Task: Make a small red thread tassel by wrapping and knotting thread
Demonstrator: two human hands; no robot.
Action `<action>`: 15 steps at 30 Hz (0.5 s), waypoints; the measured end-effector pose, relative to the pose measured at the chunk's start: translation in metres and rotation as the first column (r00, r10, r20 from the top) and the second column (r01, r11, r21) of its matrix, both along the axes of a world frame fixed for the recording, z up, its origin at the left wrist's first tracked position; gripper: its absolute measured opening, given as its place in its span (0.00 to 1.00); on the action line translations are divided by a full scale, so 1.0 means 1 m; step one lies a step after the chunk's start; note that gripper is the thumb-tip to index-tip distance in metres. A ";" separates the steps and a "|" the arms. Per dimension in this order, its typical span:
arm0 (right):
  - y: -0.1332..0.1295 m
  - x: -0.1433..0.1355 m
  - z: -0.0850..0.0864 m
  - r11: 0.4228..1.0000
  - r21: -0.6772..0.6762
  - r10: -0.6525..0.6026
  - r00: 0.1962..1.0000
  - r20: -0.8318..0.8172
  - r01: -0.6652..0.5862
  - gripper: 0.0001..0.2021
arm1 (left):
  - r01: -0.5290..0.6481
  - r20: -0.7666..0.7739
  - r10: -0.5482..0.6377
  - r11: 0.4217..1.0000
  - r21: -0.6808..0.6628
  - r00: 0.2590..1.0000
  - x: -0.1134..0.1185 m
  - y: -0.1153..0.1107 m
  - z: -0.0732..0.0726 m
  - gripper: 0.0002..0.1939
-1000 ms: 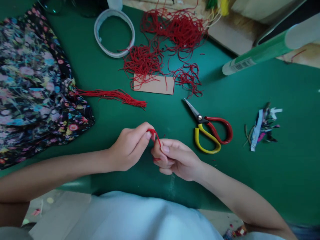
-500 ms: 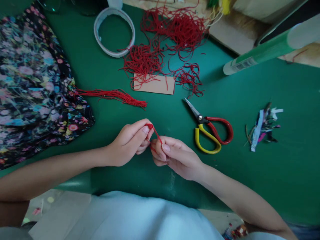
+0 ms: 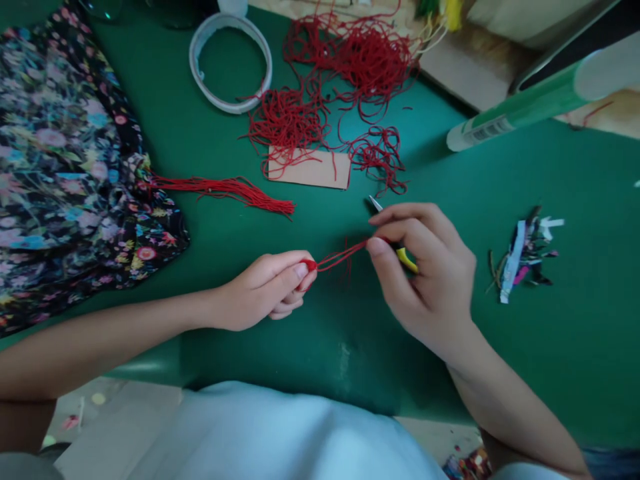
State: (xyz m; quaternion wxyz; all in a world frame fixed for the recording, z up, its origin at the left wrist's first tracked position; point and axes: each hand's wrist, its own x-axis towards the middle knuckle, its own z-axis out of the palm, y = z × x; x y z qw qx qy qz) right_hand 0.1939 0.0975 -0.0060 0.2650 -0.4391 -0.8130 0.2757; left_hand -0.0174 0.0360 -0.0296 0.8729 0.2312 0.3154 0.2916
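Observation:
My left hand [image 3: 270, 287] is closed around a small bundle of red cord [image 3: 309, 265], its knotted end showing past the thumb. From that end two red strands [image 3: 343, 255] stretch to the right. My right hand [image 3: 430, 267] pinches their far ends between thumb and fingers. Under the right hand lie scissors [image 3: 407, 260]; only a blade tip and part of the yellow handle show. Above the left hand a red cord tassel [image 3: 230, 191] lies on the green table [image 3: 310, 360], one end at a floral cloth [image 3: 75, 173].
Tangled red cord [image 3: 370, 60] heaps at the back, some over a cardboard piece [image 3: 310, 168]. A tape roll [image 3: 193, 60] stands beside it. To the right are a green-and-white tube [image 3: 525, 100] and a small pile of scraps [image 3: 525, 257].
My right hand has moved right and up from beside the left, drawing the red strands out straight, and now covers most of the scissors. The left hand has shifted slightly right and down.

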 end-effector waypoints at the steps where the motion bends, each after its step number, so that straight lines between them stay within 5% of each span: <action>1: -0.001 -0.002 -0.004 0.996 0.084 -0.019 0.999 0.042 0.016 0.03 | 0.028 0.026 -0.027 0.998 -0.050 0.999 0.000 0.001 0.001 0.17; 5: -0.019 -0.010 -0.013 0.977 0.214 0.022 0.995 -0.094 -0.002 0.16 | 0.058 0.083 -0.046 0.987 -0.147 0.995 0.001 0.003 0.002 0.16; 10: -0.053 -0.025 -0.021 0.990 -0.016 0.138 0.973 -0.187 -0.143 0.18 | 0.025 0.164 0.005 0.983 -0.184 0.987 0.001 0.005 -0.001 0.15; 15: -0.062 -0.035 -0.038 0.989 -0.055 0.115 0.949 -0.293 -0.137 0.22 | -0.009 0.144 0.035 0.983 -0.182 0.989 0.001 0.006 -0.002 0.15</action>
